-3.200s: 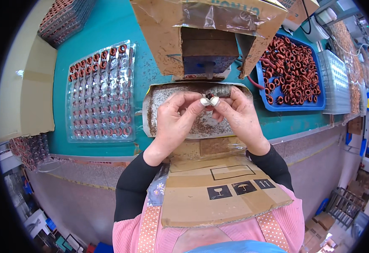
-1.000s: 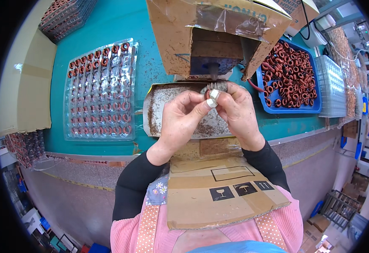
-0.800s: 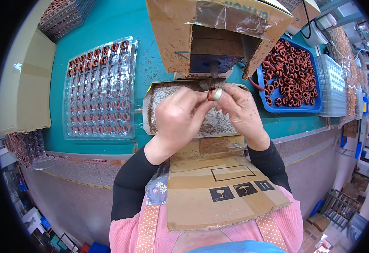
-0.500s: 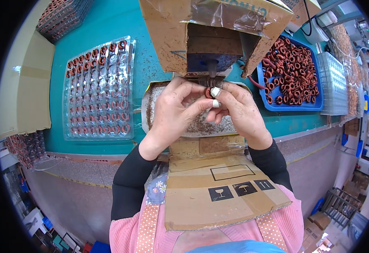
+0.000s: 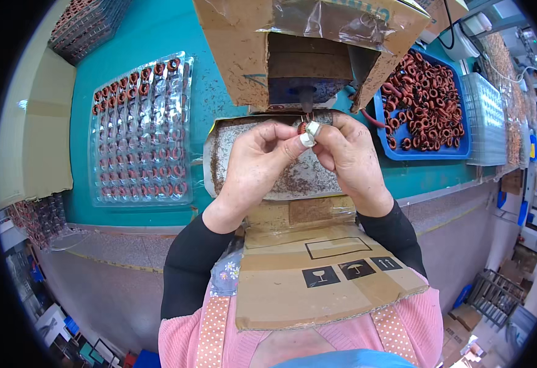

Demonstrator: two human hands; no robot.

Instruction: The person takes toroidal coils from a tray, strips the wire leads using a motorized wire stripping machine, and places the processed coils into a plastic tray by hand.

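Between the fingertips of both hands sits a small copper-wound ring coil (image 5: 303, 128), its thin wire ends pointing up. My left hand (image 5: 259, 156) pinches it from the left, and my right hand (image 5: 347, 153) from the right. White tape wraps some of the fingertips. Just above the coil is the dark spindle (image 5: 306, 98) of a machine, set inside a cardboard hood (image 5: 234, 55). Whether the wire ends touch the spindle I cannot tell. Under my hands lies a pale tray (image 5: 219, 153) strewn with reddish-brown scraps.
At left, a clear plastic tray (image 5: 139, 132) has coils in its far rows. A blue bin (image 5: 425, 154) heaped with coils stands at right, beside stacked clear trays (image 5: 485, 122). A cardboard box (image 5: 35, 122) borders the left side. A cardboard flap (image 5: 323, 306) covers my lap.
Both hands have drawn closer together round the coil. Its wire ends now point up toward the spindle. The view has shifted slightly.
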